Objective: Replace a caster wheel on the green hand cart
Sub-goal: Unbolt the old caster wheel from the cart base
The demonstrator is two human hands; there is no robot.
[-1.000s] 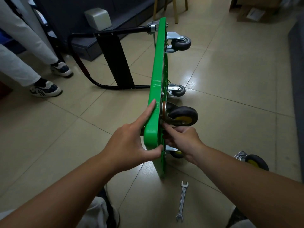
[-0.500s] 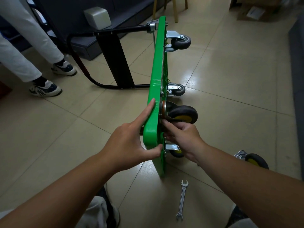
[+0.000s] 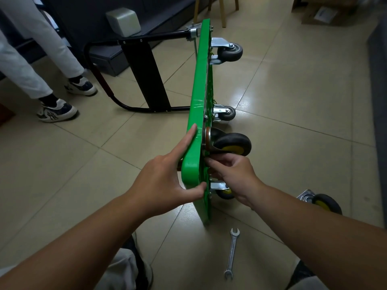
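The right hand (image 3: 232, 174) is pinching at the caster wheel (image 3: 232, 143) mount mid-frame, likely finger-starting a fastener; the left hand (image 3: 165, 185) is clamping the cart (image 3: 201, 91) edge, steadying it on its side; the wrench (image 3: 232, 253) is lying lower right.

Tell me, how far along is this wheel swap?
Done, it seems: the green cart stands on its edge, one loose caster lies on the floor, and a yellow-hubbed caster sits against the underside. In hand: the left hand grips the cart's corner while the right hand pinches at that caster's mounting plate; the fastener is hidden. Left, probably: tightening with the wrench, lying on the floor, then righting the cart.
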